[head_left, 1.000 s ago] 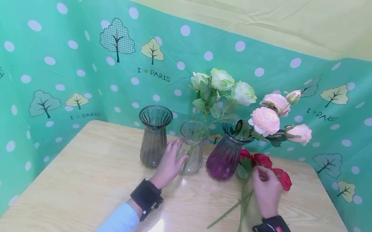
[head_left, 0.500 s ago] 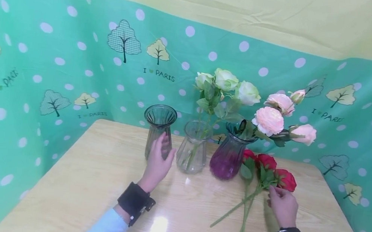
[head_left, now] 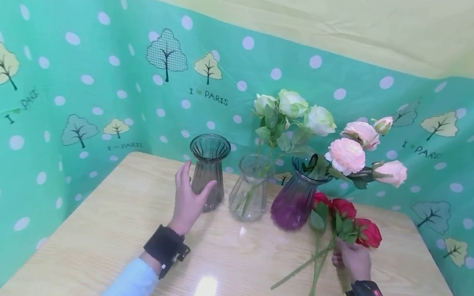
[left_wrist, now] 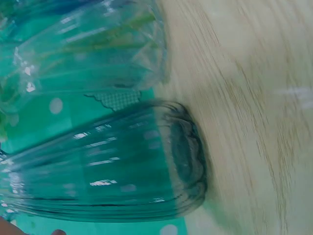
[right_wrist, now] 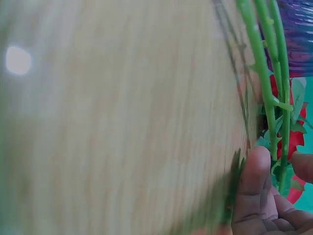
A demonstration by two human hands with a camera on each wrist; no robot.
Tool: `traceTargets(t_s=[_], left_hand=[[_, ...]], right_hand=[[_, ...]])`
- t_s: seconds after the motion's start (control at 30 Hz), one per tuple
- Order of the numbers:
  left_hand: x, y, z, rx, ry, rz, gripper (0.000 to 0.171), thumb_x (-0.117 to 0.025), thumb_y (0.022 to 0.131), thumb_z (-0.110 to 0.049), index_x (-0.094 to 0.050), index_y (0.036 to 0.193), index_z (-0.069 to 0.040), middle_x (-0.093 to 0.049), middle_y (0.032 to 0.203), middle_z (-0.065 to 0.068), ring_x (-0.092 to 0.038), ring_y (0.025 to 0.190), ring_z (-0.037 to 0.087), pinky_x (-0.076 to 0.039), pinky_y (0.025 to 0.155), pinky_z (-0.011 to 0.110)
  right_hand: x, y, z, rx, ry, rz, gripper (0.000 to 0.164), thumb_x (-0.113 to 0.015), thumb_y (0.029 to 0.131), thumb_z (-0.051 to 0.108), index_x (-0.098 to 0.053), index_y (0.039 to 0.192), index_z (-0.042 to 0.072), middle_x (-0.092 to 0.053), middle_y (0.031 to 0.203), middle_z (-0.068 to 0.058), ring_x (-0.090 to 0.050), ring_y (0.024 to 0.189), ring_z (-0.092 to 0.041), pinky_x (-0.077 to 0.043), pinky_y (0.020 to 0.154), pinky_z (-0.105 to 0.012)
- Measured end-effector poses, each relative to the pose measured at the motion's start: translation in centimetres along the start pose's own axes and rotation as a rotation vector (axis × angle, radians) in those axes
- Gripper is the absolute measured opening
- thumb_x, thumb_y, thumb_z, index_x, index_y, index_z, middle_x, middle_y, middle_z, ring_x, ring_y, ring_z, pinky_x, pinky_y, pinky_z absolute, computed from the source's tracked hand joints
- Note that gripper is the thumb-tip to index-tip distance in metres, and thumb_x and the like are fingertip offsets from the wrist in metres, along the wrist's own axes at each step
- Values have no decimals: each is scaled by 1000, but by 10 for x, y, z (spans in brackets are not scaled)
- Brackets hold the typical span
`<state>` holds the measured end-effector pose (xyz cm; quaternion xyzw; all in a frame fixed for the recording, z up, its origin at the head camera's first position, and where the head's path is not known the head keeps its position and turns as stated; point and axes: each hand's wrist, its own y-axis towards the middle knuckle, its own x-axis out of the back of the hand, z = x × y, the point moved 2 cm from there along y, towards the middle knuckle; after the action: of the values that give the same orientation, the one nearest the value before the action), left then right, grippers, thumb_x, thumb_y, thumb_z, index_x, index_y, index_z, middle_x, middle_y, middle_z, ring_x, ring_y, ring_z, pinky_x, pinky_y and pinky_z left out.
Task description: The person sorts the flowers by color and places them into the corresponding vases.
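Note:
My left hand (head_left: 188, 201), thumb and fingers spread, is beside the smoky grey glass vase (head_left: 209, 183), thumb overlapping its front in the head view. That vase (left_wrist: 107, 166) fills much of the left wrist view, with only fingertips at the bottom corner. On the right, my right hand (head_left: 353, 259) is at the stems of several red roses (head_left: 369, 233) lying on the table. In the right wrist view its thumb and fingers stand apart around the green stems (right_wrist: 266, 88).
A clear glass vase (head_left: 240, 201) holds white-green roses (head_left: 292, 104). Right of it, a purple glass vase (head_left: 292, 209) holds pink flowers (head_left: 346, 155) leaning right. All stand toward the back of the wooden table (head_left: 123, 237), before a green curtain (head_left: 109, 81).
My left hand has moved left from the clear vase to the grey vase. My right hand has shifted from the red blooms down to their stems.

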<state>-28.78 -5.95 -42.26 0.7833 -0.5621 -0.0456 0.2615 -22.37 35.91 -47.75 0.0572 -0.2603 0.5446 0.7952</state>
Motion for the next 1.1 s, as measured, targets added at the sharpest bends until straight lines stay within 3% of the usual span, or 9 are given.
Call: traceTargets(t_s=[0.2, 0.53, 0.63, 0.77, 0.9, 1.1], left_hand=[[-4, 9, 12, 84, 62, 91, 101, -69, 80, -45, -5, 151, -13, -7, 157, 14, -13, 144, 31, -18, 118, 49], [-9, 11, 17, 58, 77, 105, 92, -65, 85, -44, -11, 150, -7, -15, 155, 18, -23, 141, 35, -24, 115, 52], [-8, 13, 17, 37, 91, 97, 87, -62, 87, -41, -14, 149, -5, -22, 152, 19, -28, 139, 35, -28, 114, 51], [-6, 14, 17, 20, 113, 100, 83, -60, 88, -41, -17, 148, -4, -26, 150, 19, -31, 137, 33, -30, 114, 49], [-7, 16, 17, 4, 112, 104, 83, -60, 88, -41, -18, 148, -3, -28, 149, 19, -33, 136, 34, -32, 113, 50], [-9, 16, 18, -10, 109, 92, 80, -60, 89, -39, -19, 147, -2, -28, 149, 21, -34, 135, 34, -32, 112, 50]], right_hand=[[-3, 3, -4, -78, 102, 0, 43, -51, 94, 23, -54, 112, -16, -64, 60, 2, -63, 56, -8, -56, 55, -21], [-2, 3, -1, -113, 296, 29, 44, -52, 94, 15, -47, 121, -18, -66, 65, 1, -66, 61, -8, -59, 62, -22], [1, 3, 1, -136, 382, 63, 32, -52, 94, 13, -51, 115, -11, -67, 68, 1, -67, 64, -8, -60, 66, -23], [6, 0, 4, -166, 505, 114, 9, -51, 94, 10, -58, 96, 5, -68, 71, 1, -67, 70, -9, -59, 73, -24], [13, -8, 9, -157, 564, 143, 17, -50, 95, 9, -62, 85, 16, -67, 73, 5, -66, 74, -5, -58, 78, -21], [18, -18, 13, -161, 553, 180, 11, -55, 95, 18, -63, 89, 24, -68, 78, 9, -66, 79, -4, -57, 81, -20]])
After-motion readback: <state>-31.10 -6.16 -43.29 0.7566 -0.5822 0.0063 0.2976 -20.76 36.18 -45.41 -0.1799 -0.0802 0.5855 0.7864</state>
